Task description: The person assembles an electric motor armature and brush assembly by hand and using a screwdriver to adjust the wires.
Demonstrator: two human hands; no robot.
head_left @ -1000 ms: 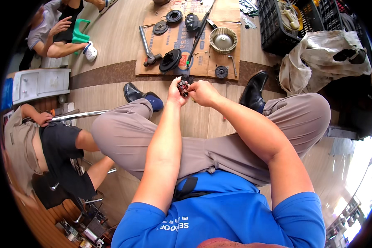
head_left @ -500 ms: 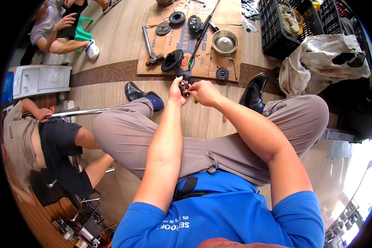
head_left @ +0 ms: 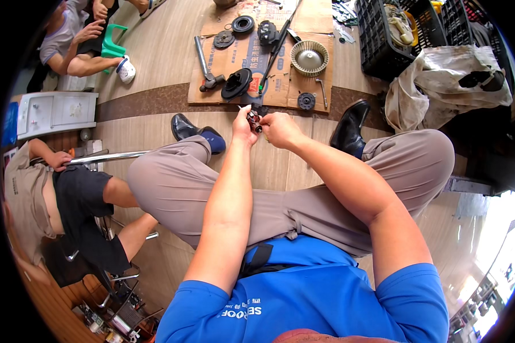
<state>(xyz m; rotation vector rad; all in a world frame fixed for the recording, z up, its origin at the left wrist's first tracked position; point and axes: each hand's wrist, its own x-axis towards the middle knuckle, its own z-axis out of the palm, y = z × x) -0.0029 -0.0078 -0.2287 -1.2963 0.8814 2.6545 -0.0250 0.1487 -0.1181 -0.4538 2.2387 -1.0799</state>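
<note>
Part (head_left: 254,120), dk red/blk, partly hidden, held in L hand (head_left: 245,131) grip; R hand (head_left: 281,130) grip: can't tell.

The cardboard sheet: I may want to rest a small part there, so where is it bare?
Bare cardboard lies at the far right, beyond the fan wheel and right of the long black rod. A smaller patch lies between the steel-handled tool, the grey disc and the large black disc. It is crowded around the black block, beside the rod.
</note>
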